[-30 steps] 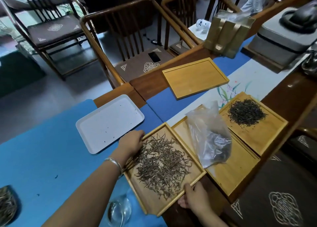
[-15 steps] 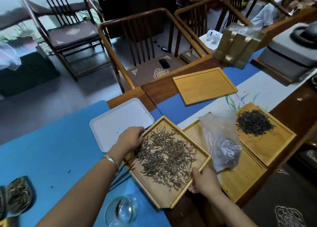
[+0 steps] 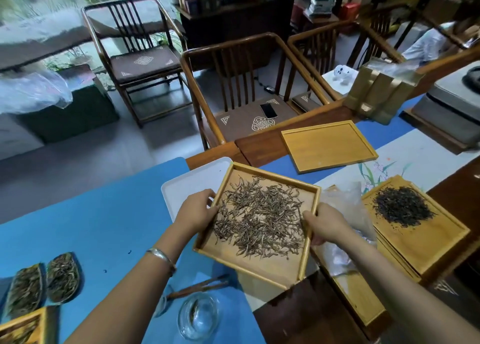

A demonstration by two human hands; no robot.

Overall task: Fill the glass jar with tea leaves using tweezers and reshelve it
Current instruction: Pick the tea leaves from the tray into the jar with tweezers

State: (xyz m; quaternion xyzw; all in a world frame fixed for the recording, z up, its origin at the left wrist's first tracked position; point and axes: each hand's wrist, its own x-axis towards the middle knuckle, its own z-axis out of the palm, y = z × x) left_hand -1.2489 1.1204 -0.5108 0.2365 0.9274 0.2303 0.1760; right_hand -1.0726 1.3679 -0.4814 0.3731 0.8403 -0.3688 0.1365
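A bamboo tray [image 3: 259,265] of long pale-brown tea leaves [image 3: 262,220] is held up off the table, tilted. My left hand [image 3: 196,208] grips its left rim and my right hand [image 3: 326,222] grips its right rim. A clear glass jar [image 3: 198,315] stands on the blue cloth near the front edge, with a few leaves inside. Brown wooden tweezers [image 3: 200,286] lie on the cloth just behind the jar, below the raised tray.
A white tray [image 3: 192,182] lies behind my left hand. A tray of dark tea [image 3: 405,208], a clear plastic bag [image 3: 345,203] and an empty bamboo tray [image 3: 327,146] are to the right. Two leaf-filled scoops [image 3: 44,281] sit at the left. Wooden chairs [image 3: 249,83] stand beyond the table.
Both hands have lifted the tray of pale-brown leaves off the table and turned it; the right hand slid from the near corner to the right rim. The tweezers beneath are now uncovered.
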